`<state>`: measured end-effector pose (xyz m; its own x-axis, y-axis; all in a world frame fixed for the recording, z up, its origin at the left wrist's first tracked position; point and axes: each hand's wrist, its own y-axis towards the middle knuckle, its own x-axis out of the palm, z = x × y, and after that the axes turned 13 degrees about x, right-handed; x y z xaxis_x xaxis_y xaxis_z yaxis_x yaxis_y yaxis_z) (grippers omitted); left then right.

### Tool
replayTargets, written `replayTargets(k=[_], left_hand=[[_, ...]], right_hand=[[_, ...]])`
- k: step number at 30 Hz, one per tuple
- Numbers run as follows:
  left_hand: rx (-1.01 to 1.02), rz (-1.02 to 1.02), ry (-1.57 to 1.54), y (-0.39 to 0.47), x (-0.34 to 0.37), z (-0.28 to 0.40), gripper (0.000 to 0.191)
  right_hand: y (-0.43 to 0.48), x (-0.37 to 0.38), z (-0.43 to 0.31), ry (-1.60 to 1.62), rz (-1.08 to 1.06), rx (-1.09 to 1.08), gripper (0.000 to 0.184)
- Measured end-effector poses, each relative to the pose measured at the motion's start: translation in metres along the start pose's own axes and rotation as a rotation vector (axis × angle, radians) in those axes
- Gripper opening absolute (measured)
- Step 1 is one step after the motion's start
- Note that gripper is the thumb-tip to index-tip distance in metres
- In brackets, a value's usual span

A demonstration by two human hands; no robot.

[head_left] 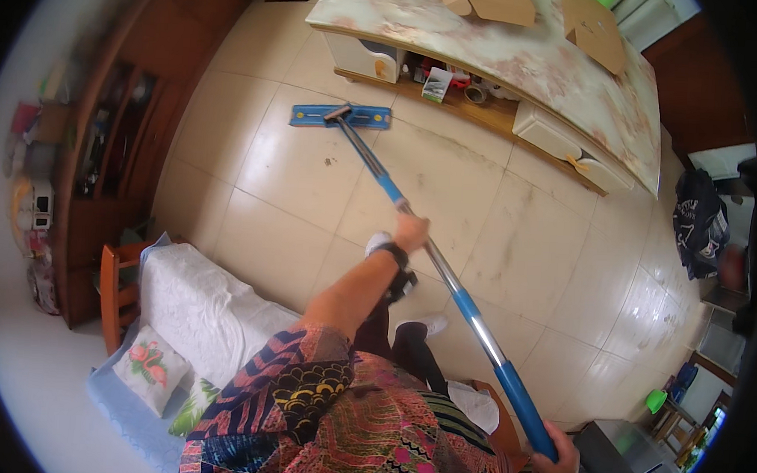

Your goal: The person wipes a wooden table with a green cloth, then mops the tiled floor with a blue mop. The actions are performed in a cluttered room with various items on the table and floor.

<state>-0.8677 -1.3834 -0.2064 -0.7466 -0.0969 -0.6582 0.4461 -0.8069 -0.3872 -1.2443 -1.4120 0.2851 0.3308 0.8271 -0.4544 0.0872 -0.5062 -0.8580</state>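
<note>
A flat mop with a blue head (309,115) reaches diagonally across the view. Its head rests on the beige tiled floor (278,199), ahead and to the left. My left hand (411,233) is wrapped around the metal pole (442,265), just behind the blue lower sleeve. A dark band circles that wrist. Down at the lower right, my right hand (558,461) grips the end of the blue handle (527,408). Dark smudges (420,181) mark the tiles right of the mop head, and a small dark spot (329,162) lies below it.
A marble-topped low cabinet (490,56) with cardboard pieces (493,3) on top stands ahead. A sofa with a white cover (209,285) and cushions (150,362) is at left, near a brown wooden cabinet (117,23). A dark bag (699,221) is at far right.
</note>
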Motion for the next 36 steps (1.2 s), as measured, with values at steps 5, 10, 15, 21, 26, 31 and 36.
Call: replayTargets(k=[5,10,15,21,26,31,36], left_hand=[[-0.371,0.219,-0.62,-0.08,0.076,0.151,0.052],[-0.287,-0.075,-0.92,-0.125,0.101,0.214,0.02],[-0.326,-0.343,-0.837,-0.113,0.086,0.2,0.019],[-0.162,-0.591,-0.687,-0.105,0.092,0.183,0.016],[-0.42,-0.498,-0.67,-0.088,0.115,0.175,0.016],[-0.505,-0.485,-0.649,-0.058,0.128,0.179,0.033],[-0.604,-0.527,-0.642,-0.028,0.142,0.197,0.018]], right_hand=[[-0.088,-0.036,0.09,0.403,0.062,0.165,0.053],[-0.143,-0.015,0.12,0.701,0.674,0.181,0.023],[-0.132,-0.018,0.135,0.779,0.731,0.254,0.02],[-0.123,-0.018,0.179,0.737,0.622,0.15,0.014],[-0.109,-0.014,0.218,0.538,0.684,-0.042,0.02],[-0.098,-0.043,0.231,0.454,0.69,-0.161,0.024],[-0.071,-0.085,0.245,0.59,0.583,-0.187,0.024]])
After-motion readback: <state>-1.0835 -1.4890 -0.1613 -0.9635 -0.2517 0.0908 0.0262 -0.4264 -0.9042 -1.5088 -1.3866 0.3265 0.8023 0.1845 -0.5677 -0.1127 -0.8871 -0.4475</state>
